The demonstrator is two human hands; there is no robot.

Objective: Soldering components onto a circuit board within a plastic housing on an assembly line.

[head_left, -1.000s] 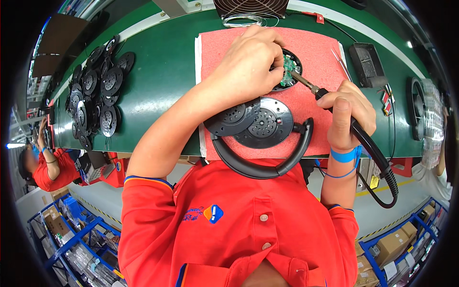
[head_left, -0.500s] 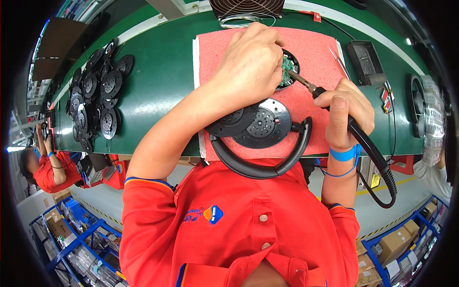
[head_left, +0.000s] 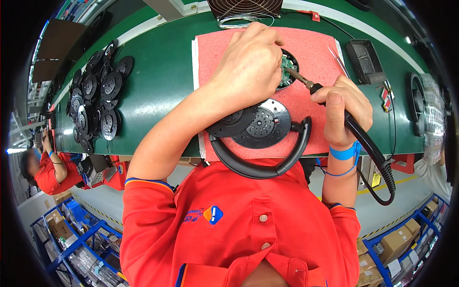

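Note:
My right hand (head_left: 348, 109) is wrapped round the black handle of a soldering iron (head_left: 356, 128). The iron's metal tip reaches left onto a green circuit board (head_left: 286, 67) inside a round black housing (head_left: 297, 58). My left hand (head_left: 253, 64) bends over the housing's left side with its fingers curled in. What its fingertips pinch is hidden under the hand. Below lie a round black perforated plate (head_left: 262, 125) and a second black disc (head_left: 222, 125), partly covered by my left forearm. A curved black headband (head_left: 253, 168) overhangs the table's near edge.
A pink foam mat (head_left: 315, 45) lies under the work on the green table (head_left: 153, 81). Several black discs (head_left: 111, 85) are piled left. Tweezers (head_left: 338, 61), a black tray (head_left: 366, 60) and clear plastic trays (head_left: 434, 119) are right. A fan grille (head_left: 246, 10) stands behind; a co-worker (head_left: 50, 167) sits far left.
My right hand and the soldering iron have shifted very slightly left and up; the tip is still at the board. My left hand has stayed in place. The co-worker's hands have moved a little.

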